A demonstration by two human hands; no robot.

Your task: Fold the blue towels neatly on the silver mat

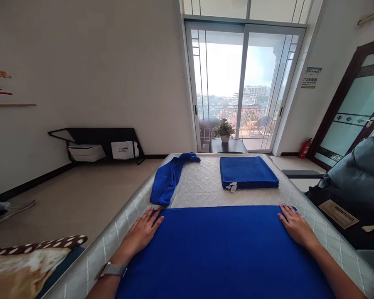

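Cloth (224,253), plain blue, lies spread flat on the white quilted mattress (199,182), near end, its close edge running out of the bottom of view. Left hand (142,228) palm down at its far left corner, thumb on the fabric; grey band (115,269) on that wrist. Right hand (296,226) palm down at the far right corner. Both hands flat, fingers extended, no clench on either. Past the far edge, on the same mattress: crumpled blue cloth (168,178) on the left, just beside the left fingertips, and a neat blue stack (247,169) right of centre, white tags (232,187) on its near side. Beyond the mattress end, potted plant (225,131) on a dark chair (227,147), in front of the sliding glass door (245,58). Right side: dark armchair (370,162), cardboard piece (338,214) near it. Left side: patterned blanket (25,265) near the mattress, another person's foot (14,212) at frame edge.
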